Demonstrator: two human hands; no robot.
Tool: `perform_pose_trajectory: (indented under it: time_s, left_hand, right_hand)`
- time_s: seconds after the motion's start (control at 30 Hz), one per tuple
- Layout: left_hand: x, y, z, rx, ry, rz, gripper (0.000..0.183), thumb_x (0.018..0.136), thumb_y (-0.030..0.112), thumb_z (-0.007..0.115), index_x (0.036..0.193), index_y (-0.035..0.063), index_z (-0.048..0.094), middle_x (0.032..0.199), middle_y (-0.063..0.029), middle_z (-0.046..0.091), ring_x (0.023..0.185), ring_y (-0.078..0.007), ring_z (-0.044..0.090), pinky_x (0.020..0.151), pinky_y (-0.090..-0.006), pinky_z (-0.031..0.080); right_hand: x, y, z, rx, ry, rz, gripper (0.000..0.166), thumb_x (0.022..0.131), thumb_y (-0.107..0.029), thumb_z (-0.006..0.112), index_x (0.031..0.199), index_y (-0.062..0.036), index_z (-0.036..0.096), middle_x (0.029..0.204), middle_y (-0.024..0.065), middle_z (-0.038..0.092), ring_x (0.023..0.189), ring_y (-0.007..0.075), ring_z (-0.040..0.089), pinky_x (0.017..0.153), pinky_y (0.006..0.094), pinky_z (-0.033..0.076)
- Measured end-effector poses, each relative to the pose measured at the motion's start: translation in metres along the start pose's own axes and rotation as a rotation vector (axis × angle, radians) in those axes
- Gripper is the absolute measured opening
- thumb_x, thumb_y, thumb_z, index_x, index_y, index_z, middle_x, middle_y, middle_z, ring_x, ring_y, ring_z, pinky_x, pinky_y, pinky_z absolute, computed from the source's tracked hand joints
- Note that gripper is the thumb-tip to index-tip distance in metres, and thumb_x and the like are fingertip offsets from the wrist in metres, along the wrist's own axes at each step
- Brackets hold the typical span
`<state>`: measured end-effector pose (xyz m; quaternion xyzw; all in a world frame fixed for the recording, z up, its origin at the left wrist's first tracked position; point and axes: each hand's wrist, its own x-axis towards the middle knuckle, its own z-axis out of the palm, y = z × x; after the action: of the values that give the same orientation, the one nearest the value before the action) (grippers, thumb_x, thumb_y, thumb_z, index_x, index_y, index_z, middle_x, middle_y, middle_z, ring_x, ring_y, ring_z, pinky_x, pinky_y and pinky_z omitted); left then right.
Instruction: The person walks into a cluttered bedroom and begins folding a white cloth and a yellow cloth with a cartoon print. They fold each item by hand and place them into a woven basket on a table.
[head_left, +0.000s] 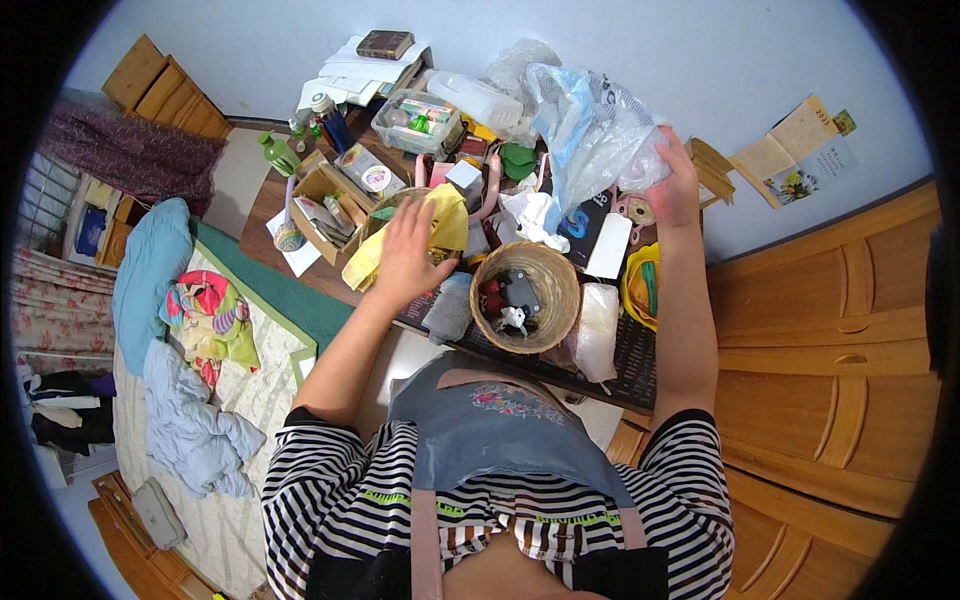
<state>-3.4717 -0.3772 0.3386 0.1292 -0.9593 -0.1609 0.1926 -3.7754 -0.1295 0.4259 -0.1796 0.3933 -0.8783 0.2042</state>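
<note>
My right hand is raised at the back right of the cluttered table and grips a crumpled clear plastic bag. Pale blue plastic hangs beside that bag. Fingers spread, my left hand is over a yellow bag or wrapper; whether it touches cannot be told. Between my arms, near the table's front edge, stands a round woven basket with dark items and a crumpled white scrap inside. Left of the basket lies a grey cloth roll, and right of it a white plastic-wrapped pack.
A cardboard box holds small items at the left. Behind are a clear plastic bin, a translucent jug and a dark blue bottle. A yellow container sits at right, near wooden cabinets. A bed is at left.
</note>
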Motion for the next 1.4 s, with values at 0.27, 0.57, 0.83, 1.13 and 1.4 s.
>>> perform_pose_trajectory:
  time_s: [0.27, 0.57, 0.83, 1.13, 1.4]
  left_hand:
    - [0.019, 0.103, 0.048, -1.371, -0.001, -0.245, 0.078, 0.078, 0.022, 0.076, 0.138, 0.0004, 0.033, 0.13, -0.0148, 0.049, 0.118, -0.0229, 0.049, 0.098, -0.0381, 0.041]
    - [-0.029, 0.071, -0.001, -1.772, 0.112, -0.806, 0.024, 0.093, 0.011, 0.057, 0.116, 0.0021, 0.056, 0.102, -0.0071, 0.065, 0.09, -0.0164, 0.063, 0.082, -0.0316, 0.051]
    - [-0.057, 0.041, -0.032, -2.025, 0.215, -0.899, 0.035, 0.098, 0.025, 0.048, 0.122, 0.0001, 0.051, 0.112, -0.0147, 0.062, 0.101, -0.028, 0.062, 0.089, -0.0426, 0.051]
    - [-0.073, 0.002, -0.067, -1.819, 0.443, -0.967, 0.03, 0.091, 0.019, 0.061, 0.113, -0.0015, 0.056, 0.106, -0.015, 0.064, 0.095, -0.0271, 0.063, 0.088, -0.0427, 0.052]
    - [-0.072, -0.041, -0.068, -1.943, 0.785, -0.757, 0.031, 0.093, 0.019, 0.057, 0.116, 0.0002, 0.05, 0.122, -0.0172, 0.058, 0.109, -0.0254, 0.057, 0.101, -0.0383, 0.044]
  right_hand:
    - [-0.098, 0.032, 0.042, -0.218, -0.06, 0.243, 0.042, 0.085, 0.004, 0.055, 0.127, 0.0046, 0.049, 0.121, 0.0136, 0.056, 0.108, 0.0222, 0.057, 0.094, 0.0351, 0.048]
    - [-0.164, -0.001, 0.007, -0.699, -0.211, 0.334, 0.039, 0.076, 0.009, 0.067, 0.113, -0.0003, 0.06, 0.1, 0.0014, 0.058, 0.084, 0.0064, 0.056, 0.073, 0.02, 0.046]
    - [-0.191, 0.038, -0.004, -0.715, -0.446, 0.198, 0.078, 0.067, -0.007, 0.082, 0.135, -0.0035, 0.044, 0.125, 0.0087, 0.05, 0.104, 0.017, 0.055, 0.089, 0.0313, 0.045]
    - [-0.164, 0.079, -0.027, -0.332, 0.061, 0.372, 0.03, 0.089, -0.001, 0.052, 0.119, 0.0012, 0.054, 0.105, 0.0088, 0.063, 0.092, 0.0177, 0.062, 0.081, 0.0299, 0.051]
    - [-0.13, 0.044, -0.034, -0.271, 0.172, 0.459, 0.026, 0.09, -0.014, 0.058, 0.112, -0.0003, 0.06, 0.104, 0.0089, 0.065, 0.09, 0.0203, 0.065, 0.079, 0.0339, 0.052]
